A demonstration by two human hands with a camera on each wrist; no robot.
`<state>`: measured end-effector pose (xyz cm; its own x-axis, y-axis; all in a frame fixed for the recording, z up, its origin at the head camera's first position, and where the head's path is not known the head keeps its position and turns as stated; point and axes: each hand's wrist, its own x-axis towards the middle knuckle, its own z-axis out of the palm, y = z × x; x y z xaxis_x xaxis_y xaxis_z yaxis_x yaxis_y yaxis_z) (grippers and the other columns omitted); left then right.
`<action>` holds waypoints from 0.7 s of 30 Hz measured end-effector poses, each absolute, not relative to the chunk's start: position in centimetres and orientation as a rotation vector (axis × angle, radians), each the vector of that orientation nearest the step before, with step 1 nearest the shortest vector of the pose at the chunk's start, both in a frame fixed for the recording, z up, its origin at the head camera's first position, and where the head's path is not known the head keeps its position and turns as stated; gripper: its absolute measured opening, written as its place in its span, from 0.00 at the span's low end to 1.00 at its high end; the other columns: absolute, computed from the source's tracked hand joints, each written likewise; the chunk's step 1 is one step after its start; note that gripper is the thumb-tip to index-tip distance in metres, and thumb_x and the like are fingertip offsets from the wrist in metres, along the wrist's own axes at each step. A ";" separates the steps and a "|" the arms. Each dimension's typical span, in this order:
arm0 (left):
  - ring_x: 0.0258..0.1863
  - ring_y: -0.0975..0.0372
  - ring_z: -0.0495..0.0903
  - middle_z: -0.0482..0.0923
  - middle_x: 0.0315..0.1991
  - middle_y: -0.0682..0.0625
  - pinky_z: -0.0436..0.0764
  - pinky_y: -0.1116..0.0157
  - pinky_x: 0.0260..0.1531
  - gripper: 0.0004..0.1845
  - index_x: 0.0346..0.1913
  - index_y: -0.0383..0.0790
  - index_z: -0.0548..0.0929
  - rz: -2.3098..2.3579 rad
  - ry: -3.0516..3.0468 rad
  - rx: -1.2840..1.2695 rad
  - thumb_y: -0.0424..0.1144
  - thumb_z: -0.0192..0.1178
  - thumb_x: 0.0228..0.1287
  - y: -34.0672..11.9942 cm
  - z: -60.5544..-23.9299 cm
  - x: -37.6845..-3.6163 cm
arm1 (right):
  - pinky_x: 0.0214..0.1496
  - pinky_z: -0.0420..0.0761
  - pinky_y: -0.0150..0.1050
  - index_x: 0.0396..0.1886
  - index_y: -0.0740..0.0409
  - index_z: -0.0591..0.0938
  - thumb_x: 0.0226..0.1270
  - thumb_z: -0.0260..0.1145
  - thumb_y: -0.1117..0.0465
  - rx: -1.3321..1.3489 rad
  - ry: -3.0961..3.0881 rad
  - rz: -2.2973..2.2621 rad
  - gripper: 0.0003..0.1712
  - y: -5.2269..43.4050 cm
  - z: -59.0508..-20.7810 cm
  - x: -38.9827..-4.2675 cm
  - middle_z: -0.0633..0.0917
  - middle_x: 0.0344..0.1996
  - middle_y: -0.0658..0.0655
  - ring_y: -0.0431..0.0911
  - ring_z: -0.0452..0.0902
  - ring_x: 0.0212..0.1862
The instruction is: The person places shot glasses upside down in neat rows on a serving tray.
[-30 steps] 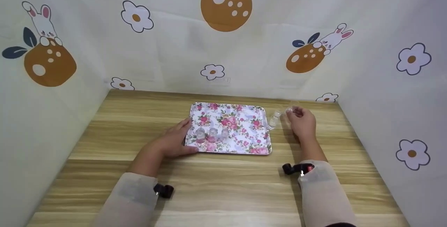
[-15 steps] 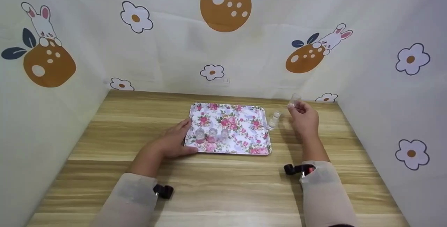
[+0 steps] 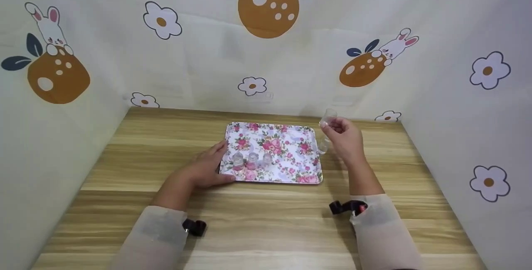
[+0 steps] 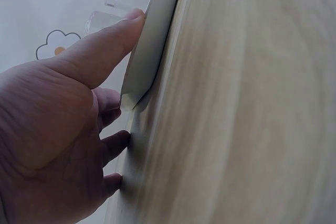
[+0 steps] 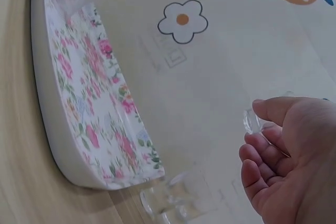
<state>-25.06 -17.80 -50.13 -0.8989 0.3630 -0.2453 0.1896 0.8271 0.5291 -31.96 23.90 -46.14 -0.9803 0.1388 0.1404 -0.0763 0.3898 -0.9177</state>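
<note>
Pinched between the thumb and fingers of my right hand (image 3: 346,139) is a small clear glass (image 3: 329,115), raised just past the tray's right edge. Its round base (image 5: 252,122) faces the right wrist camera. A floral tray (image 3: 286,153) lies on the table. My left hand (image 3: 206,169) rests at the tray's front left corner, its thumb lying along the rim and the other fingers loosely spread beside it. On the tray, three small clear glasses (image 3: 252,161) stand in a row near that hand. More clear glassware (image 3: 323,146) stands right beside the tray, partly hidden by my right hand.
The wood-grain table (image 3: 266,224) extends around the tray. A pale patterned curtain (image 3: 199,66) hangs behind the table and along both sides.
My right hand has lifted the clear glass from the table at the right and carried it left toward the tray. My left hand and the tray have stayed in place.
</note>
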 end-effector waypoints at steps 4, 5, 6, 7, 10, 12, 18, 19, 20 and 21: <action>0.88 0.37 0.43 0.35 0.91 0.47 0.45 0.31 0.84 0.62 0.89 0.42 0.43 0.729 2.674 0.408 0.66 0.69 0.67 -17.8 -50.1 -25.0 | 0.45 0.82 0.29 0.49 0.61 0.86 0.69 0.78 0.47 0.032 -2.446 1.640 0.23 22.6 -45.5 -31.0 0.84 0.40 0.53 0.47 0.79 0.46; 0.88 0.37 0.43 0.35 0.91 0.47 0.45 0.31 0.84 0.62 0.89 0.42 0.43 0.729 2.675 0.407 0.66 0.69 0.67 -17.9 -50.1 -25.0 | 0.45 0.82 0.29 0.49 0.61 0.86 0.69 0.78 0.48 0.057 -2.439 1.649 0.22 22.3 -45.4 -30.7 0.85 0.40 0.53 0.47 0.79 0.46; 0.88 0.37 0.43 0.35 0.91 0.47 0.45 0.31 0.84 0.62 0.89 0.42 0.43 0.728 2.676 0.405 0.66 0.69 0.67 -17.9 -50.0 -24.9 | 0.45 0.82 0.29 0.48 0.61 0.86 0.69 0.78 0.48 0.085 -2.438 1.655 0.22 21.9 -45.4 -30.5 0.85 0.39 0.53 0.47 0.79 0.46; 0.88 0.37 0.43 0.35 0.91 0.47 0.45 0.31 0.84 0.62 0.89 0.42 0.43 0.726 2.676 0.402 0.66 0.69 0.67 -17.9 -50.0 -24.9 | 0.46 0.83 0.29 0.48 0.60 0.87 0.68 0.79 0.48 0.110 -2.433 1.669 0.21 21.6 -45.3 -30.3 0.85 0.39 0.53 0.47 0.80 0.46; 0.88 0.37 0.43 0.35 0.91 0.47 0.45 0.31 0.84 0.62 0.89 0.42 0.43 0.723 2.674 0.399 0.66 0.69 0.67 -17.9 -50.0 -24.9 | 0.46 0.83 0.30 0.47 0.59 0.87 0.67 0.79 0.50 0.189 -2.435 1.704 0.20 20.5 -45.2 -29.6 0.86 0.39 0.53 0.47 0.81 0.45; 0.88 0.37 0.43 0.35 0.91 0.47 0.44 0.31 0.84 0.62 0.89 0.42 0.43 0.724 2.672 0.399 0.66 0.69 0.67 -17.9 -50.0 -24.9 | 0.44 0.83 0.30 0.48 0.57 0.87 0.67 0.79 0.50 0.233 -2.454 1.713 0.19 19.7 -45.1 -29.1 0.86 0.39 0.53 0.48 0.81 0.44; 0.88 0.36 0.41 0.34 0.91 0.48 0.43 0.31 0.84 0.63 0.89 0.44 0.42 0.733 2.661 0.382 0.67 0.69 0.66 -17.9 -49.9 -24.9 | 0.40 0.85 0.31 0.52 0.55 0.88 0.67 0.79 0.55 0.358 -2.489 1.775 0.17 18.0 -45.2 -28.0 0.87 0.40 0.53 0.48 0.83 0.42; 0.88 0.36 0.41 0.34 0.91 0.48 0.43 0.31 0.84 0.63 0.89 0.44 0.42 0.731 2.662 0.384 0.67 0.69 0.66 -17.9 -49.9 -24.9 | 0.40 0.85 0.31 0.52 0.55 0.89 0.67 0.79 0.55 0.378 -2.493 1.781 0.17 17.8 -45.2 -27.9 0.87 0.40 0.53 0.48 0.83 0.42; 0.88 0.36 0.41 0.34 0.91 0.48 0.43 0.31 0.84 0.63 0.89 0.44 0.42 0.729 2.663 0.385 0.67 0.68 0.66 -18.0 -49.9 -24.9 | 0.40 0.85 0.31 0.53 0.55 0.89 0.67 0.79 0.56 0.397 -2.496 1.787 0.17 17.7 -45.2 -27.8 0.87 0.40 0.53 0.47 0.83 0.42; 0.88 0.36 0.41 0.34 0.91 0.48 0.43 0.31 0.84 0.63 0.89 0.44 0.42 0.727 2.666 0.390 0.67 0.68 0.66 -18.0 -49.9 -24.9 | 0.40 0.85 0.31 0.53 0.55 0.88 0.67 0.79 0.56 0.416 -2.499 1.790 0.17 17.6 -45.2 -27.7 0.88 0.41 0.54 0.47 0.84 0.42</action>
